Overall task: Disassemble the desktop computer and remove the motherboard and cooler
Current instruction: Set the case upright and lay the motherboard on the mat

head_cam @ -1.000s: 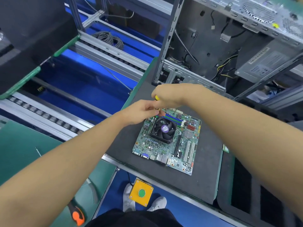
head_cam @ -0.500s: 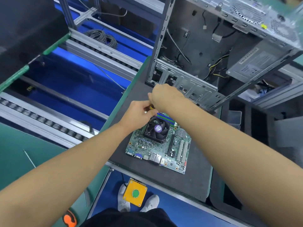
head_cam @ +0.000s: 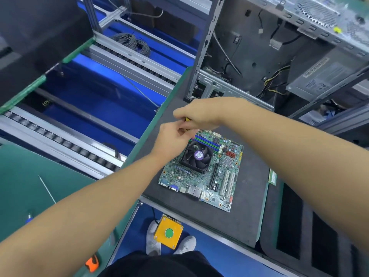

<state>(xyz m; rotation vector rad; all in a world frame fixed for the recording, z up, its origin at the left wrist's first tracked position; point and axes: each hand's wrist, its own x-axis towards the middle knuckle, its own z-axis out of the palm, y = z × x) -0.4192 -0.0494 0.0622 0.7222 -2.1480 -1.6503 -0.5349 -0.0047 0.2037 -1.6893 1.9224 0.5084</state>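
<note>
Purple label on cooler, unreadable

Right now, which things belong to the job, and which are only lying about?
Job: motherboard, cooler, computer case, screwdriver in the right hand.
Lying about: yellow button box, cable coil, orange-handled tool.

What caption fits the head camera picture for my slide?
Right hand grips a yellow-handled tool, left hand beside it, over the motherboard and cooler; open case behind.
</note>
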